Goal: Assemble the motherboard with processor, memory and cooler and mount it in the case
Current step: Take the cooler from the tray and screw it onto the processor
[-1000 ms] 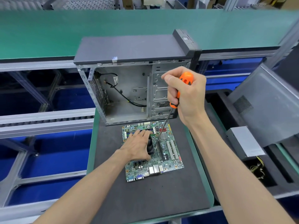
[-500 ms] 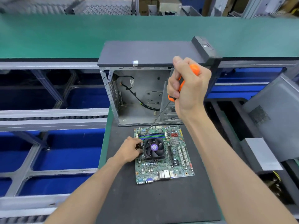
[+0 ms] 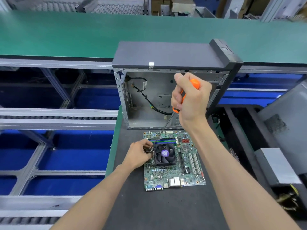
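Observation:
A green motherboard (image 3: 187,173) lies flat on the black mat (image 3: 166,209). A black cooler (image 3: 164,154) with a fan and a purple hub label sits on it. Memory sticks (image 3: 163,141) lie in the slots behind the cooler. My right hand (image 3: 191,100) grips an orange-handled screwdriver (image 3: 193,84); its long shaft slants down to the cooler's back left corner. My left hand (image 3: 138,155) pinches something small and dark at that corner, beside the screwdriver tip. The open grey case (image 3: 166,63) stands behind the board, with black cables inside.
A green conveyor belt (image 3: 66,34) runs behind the case. Metal roller rails over blue bins (image 3: 58,156) lie to the left. A grey side panel (image 3: 289,117) leans at the right, with a power supply (image 3: 279,166) and its wires below it.
My left hand slid off the top of the cooler to its back left corner, uncovering the fan. The screwdriver tip swung from the cooler's right side to that corner. The view shifted left.

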`<state>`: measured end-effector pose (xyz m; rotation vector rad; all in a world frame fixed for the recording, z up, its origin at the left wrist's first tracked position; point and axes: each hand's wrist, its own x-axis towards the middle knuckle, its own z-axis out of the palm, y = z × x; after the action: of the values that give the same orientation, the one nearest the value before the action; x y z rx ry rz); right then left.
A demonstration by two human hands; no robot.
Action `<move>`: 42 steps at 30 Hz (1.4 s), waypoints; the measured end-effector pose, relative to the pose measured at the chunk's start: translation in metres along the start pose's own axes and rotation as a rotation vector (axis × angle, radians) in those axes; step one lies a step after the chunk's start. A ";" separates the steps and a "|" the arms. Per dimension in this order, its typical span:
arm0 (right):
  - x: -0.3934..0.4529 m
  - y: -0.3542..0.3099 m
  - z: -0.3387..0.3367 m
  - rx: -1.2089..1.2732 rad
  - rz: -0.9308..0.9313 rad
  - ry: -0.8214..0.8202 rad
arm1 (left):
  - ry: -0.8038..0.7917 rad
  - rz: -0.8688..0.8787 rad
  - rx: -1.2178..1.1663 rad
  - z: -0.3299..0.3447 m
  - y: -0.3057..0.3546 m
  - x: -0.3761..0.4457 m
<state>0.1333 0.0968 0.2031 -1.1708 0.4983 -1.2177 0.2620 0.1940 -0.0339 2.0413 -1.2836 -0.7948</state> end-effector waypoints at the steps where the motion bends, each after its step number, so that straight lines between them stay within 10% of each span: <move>1: 0.001 0.000 0.000 0.005 -0.005 -0.003 | 0.028 0.001 -0.085 -0.001 0.000 -0.003; 17: 0.003 0.005 0.012 -0.039 0.006 -0.066 | 0.178 -0.021 -0.333 0.004 0.006 -0.009; 34: 0.043 -0.011 0.041 -0.150 0.146 -0.873 | 0.213 -0.053 -0.293 0.006 0.007 -0.010; 42: 0.027 -0.002 0.062 -0.208 0.202 -0.710 | 0.229 -0.045 -0.193 0.011 0.000 -0.005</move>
<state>0.1928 0.0991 0.2356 -1.5866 0.1954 -0.5235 0.2517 0.1964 -0.0403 1.9474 -0.9976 -0.6553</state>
